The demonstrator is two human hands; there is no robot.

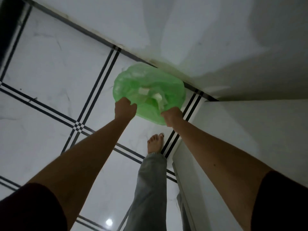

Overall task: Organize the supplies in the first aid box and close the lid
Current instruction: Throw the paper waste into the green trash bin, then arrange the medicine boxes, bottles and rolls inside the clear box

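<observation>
A green plastic bag [150, 84] hangs open above the floor by the wall corner. White scraps of paper or packaging [157, 97] lie inside it. My left hand [125, 108] grips the bag's rim on the left side. On the right side my right hand [172, 116] is closed on the rim. Both arms reach straight down toward it. No first aid box appears in this view.
White marble floor tiles with black double-line borders [78, 126] spread below. A white wall [216, 39] runs behind the bag, and a white wall corner or door frame [208, 147] stands at right. My bare foot [155, 144] and grey trouser leg [150, 189] stand near it.
</observation>
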